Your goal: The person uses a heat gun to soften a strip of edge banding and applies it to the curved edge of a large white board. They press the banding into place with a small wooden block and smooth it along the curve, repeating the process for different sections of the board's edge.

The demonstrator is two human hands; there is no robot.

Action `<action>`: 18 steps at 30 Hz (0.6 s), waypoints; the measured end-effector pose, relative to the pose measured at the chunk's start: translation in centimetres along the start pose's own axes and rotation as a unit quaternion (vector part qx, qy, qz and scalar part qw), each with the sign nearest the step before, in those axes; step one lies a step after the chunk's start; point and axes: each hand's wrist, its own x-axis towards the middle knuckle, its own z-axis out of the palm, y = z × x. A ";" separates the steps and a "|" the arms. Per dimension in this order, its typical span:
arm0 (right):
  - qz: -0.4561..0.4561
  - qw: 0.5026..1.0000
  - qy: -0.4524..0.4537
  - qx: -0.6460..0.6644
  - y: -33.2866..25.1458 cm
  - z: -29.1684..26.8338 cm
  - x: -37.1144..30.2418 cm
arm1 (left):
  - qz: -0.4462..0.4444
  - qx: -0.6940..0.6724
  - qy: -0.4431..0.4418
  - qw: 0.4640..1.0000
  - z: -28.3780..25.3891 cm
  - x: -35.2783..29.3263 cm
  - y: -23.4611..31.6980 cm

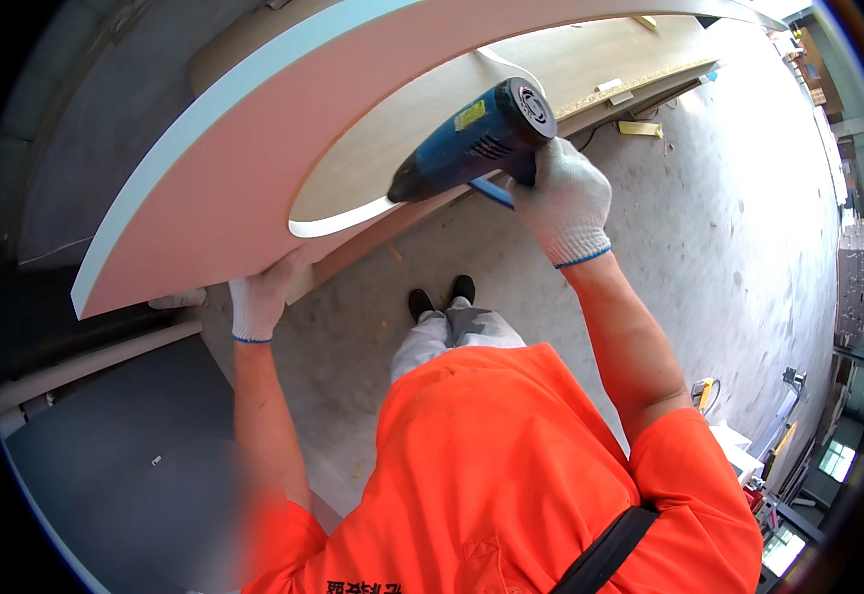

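My right hand point(567, 193), in a white knit glove, is closed round the handle of a blue heat gun point(481, 139). The gun's dark nozzle points down and left, at the white edge strip point(343, 220) along the inner curve of a large pinkish curved panel point(224, 178). Whether the nozzle touches the strip I cannot tell. Also gloved, my left hand point(257, 305) holds the panel at its near lower edge; its fingertips are partly hidden there. A light band point(169, 139) runs along the panel's outer curve.
Behind the panel lies a pale wooden board point(570, 59) with a rough edge. A yellowish block point(640, 129) is on the concrete floor point(709, 228), where my feet stand. At lower left is a dark grey surface point(125, 455). Several stacked materials point(853, 287) line the far right.
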 end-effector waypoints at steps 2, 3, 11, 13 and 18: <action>0.041 0.997 -0.043 0.054 -1.2 -0.4 0.2 | -0.008 0.015 -0.022 1.000 -0.4 -0.1 -0.5; 0.057 0.993 -0.060 0.088 -1.8 -0.7 0.3 | -0.012 0.023 -0.031 0.999 -0.5 -0.1 -0.6; -0.004 1.000 0.000 -0.003 -0.3 -0.7 0.3 | -0.008 0.005 -0.009 1.000 -0.5 -0.1 -0.7; 0.027 0.999 -0.015 0.039 -0.8 -0.4 -0.1 | -0.010 0.010 -0.013 1.000 -0.4 -0.2 -1.1; -0.001 1.000 -0.011 0.021 -0.4 -0.9 0.5 | -0.004 0.004 0.000 1.000 0.1 0.0 -0.5</action>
